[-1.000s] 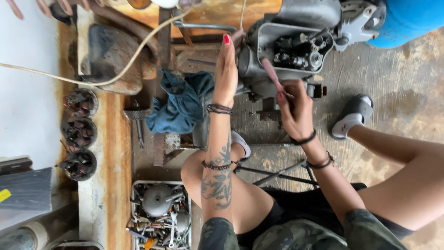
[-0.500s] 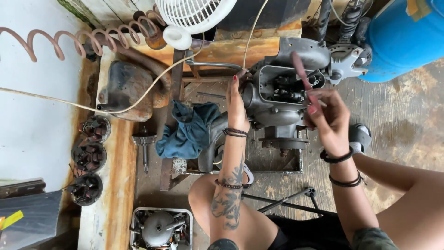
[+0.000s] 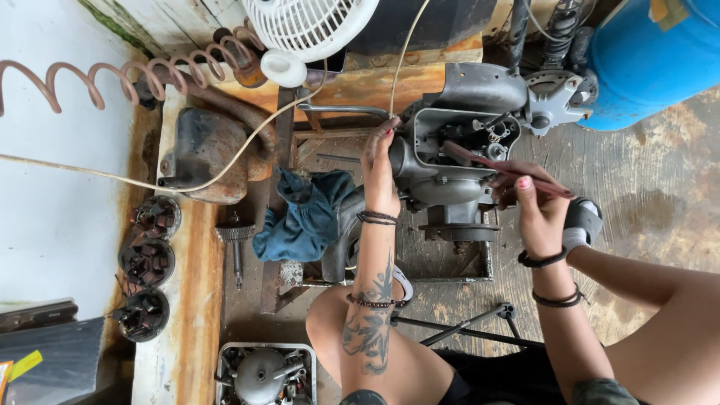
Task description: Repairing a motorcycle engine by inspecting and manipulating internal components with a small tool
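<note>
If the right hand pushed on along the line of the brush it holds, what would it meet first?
Probably the parts inside the open engine case. The right hand aims its brush up and left, tip already at the opening; depth is unclear.

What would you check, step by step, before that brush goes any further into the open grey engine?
1. Left hand steadying the engine housing: ok, it rests on the housing's edge.
2. Right hand gripping the brush: ok, fingers are closed round the handle.
3. Brush tip inside the opening: ok.
4. White cord clear of the opening: ok, it passes to the side.
5. Blue rag near the left hand: ok.
6. Engine fixed firmly on its stand: cannot tell.
</note>
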